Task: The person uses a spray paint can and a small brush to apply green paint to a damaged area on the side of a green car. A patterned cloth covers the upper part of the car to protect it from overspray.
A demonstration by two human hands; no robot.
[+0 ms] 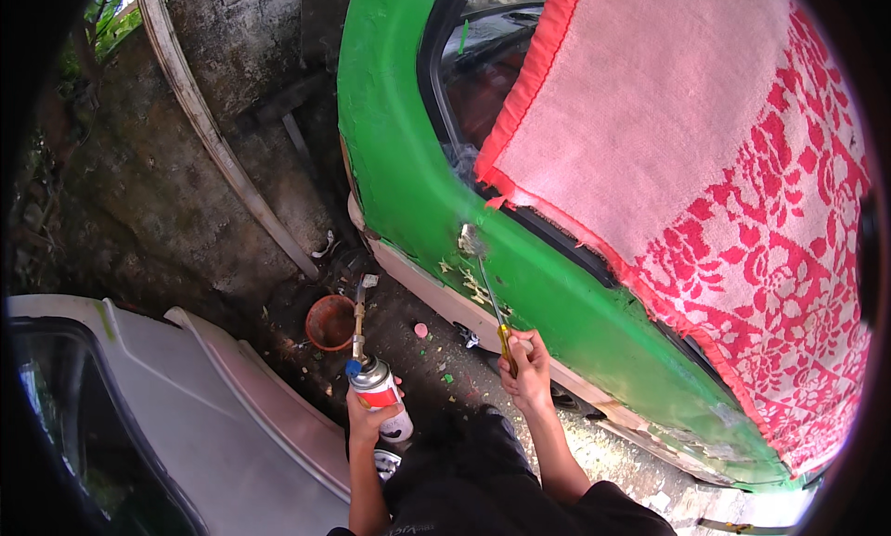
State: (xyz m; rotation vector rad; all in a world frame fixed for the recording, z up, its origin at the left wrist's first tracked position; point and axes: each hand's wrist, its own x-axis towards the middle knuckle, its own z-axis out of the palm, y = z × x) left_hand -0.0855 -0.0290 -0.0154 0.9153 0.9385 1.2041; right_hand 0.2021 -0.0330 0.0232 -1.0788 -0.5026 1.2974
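Observation:
My left hand [369,408] grips a gas canister [384,399] with a blue-knobbed metal torch nozzle [360,313] angled upward; I cannot make out any flame. In my right hand [524,369] is a screwdriver-like scraper [492,295] with a yellow handle. Its tip reaches the green car body panel [408,202] at a pale scraped patch [467,239], where flakes and faint haze show. Bare, chipped spots lie just below that patch. A red-and-pink patterned cloth [650,146] drapes over the car's window and upper side.
A grey car [213,425] stands at my lower left. Behind are a stained wall [139,155] and a long leaning strip [218,155]. An orange bucket [330,322], a small pink cap [420,329] and paint bits lie on the dark ground [418,369] between the cars.

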